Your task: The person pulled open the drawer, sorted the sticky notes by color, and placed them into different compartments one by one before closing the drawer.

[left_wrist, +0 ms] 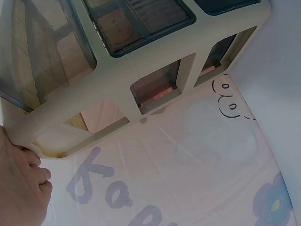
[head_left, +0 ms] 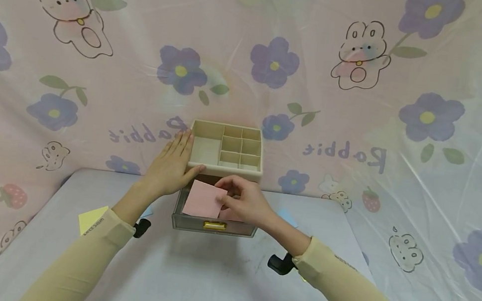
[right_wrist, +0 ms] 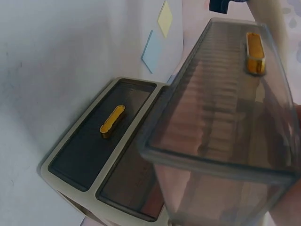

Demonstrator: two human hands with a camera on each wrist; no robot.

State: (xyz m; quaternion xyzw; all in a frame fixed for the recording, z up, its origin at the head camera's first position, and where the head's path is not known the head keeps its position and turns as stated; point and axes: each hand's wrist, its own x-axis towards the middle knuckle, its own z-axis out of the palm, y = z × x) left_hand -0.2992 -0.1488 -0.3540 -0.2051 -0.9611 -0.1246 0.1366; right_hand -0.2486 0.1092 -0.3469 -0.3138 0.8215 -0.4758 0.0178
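Pink paper square (head_left: 204,200) pinched in the right hand (head_left: 245,201), at a pulled-out smoky drawer (head_left: 189,223), left hand (head_left: 170,166) resting straight-fingered against the cream organizer (head_left: 225,173).

Left sleeve (head_left: 83,261): pale yellow, smooth, close-fitting fabric, seen inside the left edge of the desk (head_left: 206,287); dark lettering (head_left: 94,227) by the cuff, small, apparently "LET'S SLIM". Right sleeve (head_left: 350,289): same colour, crosses the desk's right edge; creased at the cuff, faint wrinkles further up. Its dark print (head_left: 346,263) too small to read. Black left wrist unit (head_left: 141,228), compact, rounded. Black right wrist unit (head_left: 281,264), elbow-shaped, blunt-ended. Left hand (head_left: 169,164) and right hand (head_left: 246,201) bare beyond the cuffs.
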